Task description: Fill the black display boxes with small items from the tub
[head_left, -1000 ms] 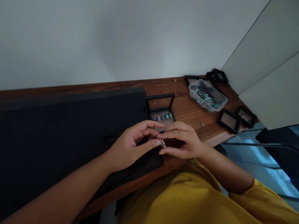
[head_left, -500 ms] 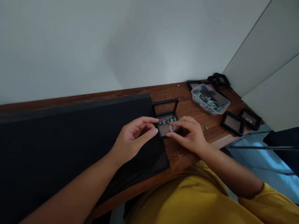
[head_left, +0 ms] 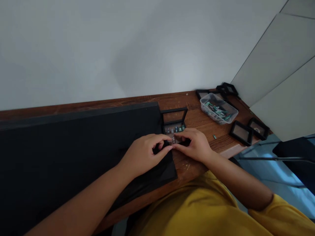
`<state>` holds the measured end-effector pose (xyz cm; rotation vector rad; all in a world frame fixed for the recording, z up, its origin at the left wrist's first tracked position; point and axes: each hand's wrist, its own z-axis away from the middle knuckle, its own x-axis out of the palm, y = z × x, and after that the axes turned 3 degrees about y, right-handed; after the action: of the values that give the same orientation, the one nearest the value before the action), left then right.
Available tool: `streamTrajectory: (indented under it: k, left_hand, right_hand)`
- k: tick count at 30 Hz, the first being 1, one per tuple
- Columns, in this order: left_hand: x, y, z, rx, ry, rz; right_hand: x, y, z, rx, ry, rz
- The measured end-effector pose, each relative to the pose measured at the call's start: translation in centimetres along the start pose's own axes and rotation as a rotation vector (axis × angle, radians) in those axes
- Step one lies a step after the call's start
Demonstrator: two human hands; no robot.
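A small black display box [head_left: 164, 118] stands with its framed window lid raised. Along its back edge sits a row of shiny blue-grey and green press-on nails [head_left: 176, 129]. Over the front of the box, my right hand [head_left: 195, 144] pinches a pale, glittery press-on nail [head_left: 173, 140] between thumb and index finger. The thumb and index finger of my left hand [head_left: 144, 152] close in from the other side and meet the right fingertips at this nail. My fingers cover most of the box's front part.
A clear plastic tub [head_left: 219, 108] of green and silvery nails is at the right. One loose green nail [head_left: 214, 136] lies on the wooden table [head_left: 194, 114]. More black boxes [head_left: 241, 132] lie near the right end and behind the tub. A black mat [head_left: 73, 147] covers the left side.
My left hand has moved right and its fingertips have come together at the nail. My right hand has shifted slightly left and down with the pale nail. The view has tilted a little.
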<state>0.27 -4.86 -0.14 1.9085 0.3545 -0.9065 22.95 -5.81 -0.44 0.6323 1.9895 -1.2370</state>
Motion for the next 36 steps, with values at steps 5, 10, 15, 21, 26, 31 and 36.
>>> streamTrajectory:
  k: [5, 10, 15, 21, 26, 31, 36]
  left_hand:
    - [0.4, -0.3, 0.2, 0.106, 0.005, -0.039]
    - [0.6, -0.6, 0.3, 0.166, 0.014, -0.105]
    - [0.7, -0.8, 0.3, 0.167, -0.002, -0.124]
    - [0.8, -0.8, 0.3, 0.166, 0.016, -0.148]
    - [0.8, -0.9, 0.2, 0.163, 0.057, -0.151]
    - [0.8, -1.1, 0.1, 0.154, 0.110, -0.193]
    - [1.0, -1.4, 0.0, 0.144, 0.127, -0.198]
  right_hand:
    - [0.1, 0.0, 0.7, 0.002, 0.080, -0.052]
    - [0.3, 0.1, 0.8, -0.046, 0.091, -0.010]
    - [0.4, 0.2, 0.8, -0.093, 0.098, 0.041]
    - [0.3, 0.1, 1.0, -0.117, 0.061, 0.055]
    - [0.3, 0.1, 1.0, -0.143, 0.053, 0.022]
    - [0.4, 0.0, 1.0, -0.155, 0.018, 0.035]
    - [0.4, 0.1, 1.1, -0.180, -0.023, 0.053]
